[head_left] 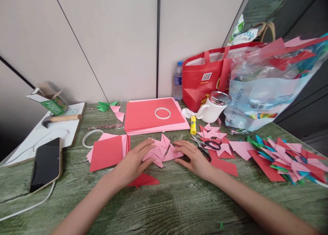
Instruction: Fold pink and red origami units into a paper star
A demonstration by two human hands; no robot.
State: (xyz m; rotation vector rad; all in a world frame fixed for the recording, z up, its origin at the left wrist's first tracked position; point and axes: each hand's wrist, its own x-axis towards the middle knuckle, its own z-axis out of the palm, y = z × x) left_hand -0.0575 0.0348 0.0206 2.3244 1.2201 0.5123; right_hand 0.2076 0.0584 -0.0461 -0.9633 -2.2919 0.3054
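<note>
My left hand (133,159) rests at the left side of a pink folded-paper star (160,149), its fingers and thumb on the paper. From the right, my right hand (193,156) has its fingertips and thumb around the edge of a pink folded piece (173,154) that adjoins the star. A stack of red and pink paper squares (106,153) is beside my left hand. Red folded paper (145,180) lies partly under my left wrist. Just beyond my right hand are black-handled scissors (212,145), partly hidden, and pink folded stars (211,132) on red paper.
Behind lie large red sheets (143,113) with a tape roll (162,113), a glue stick (193,125) and a white mug (215,108). A phone (46,165) and hammer (61,118) are left. A colourful folded-paper pile (289,156) and plastic bag (256,98) stand right.
</note>
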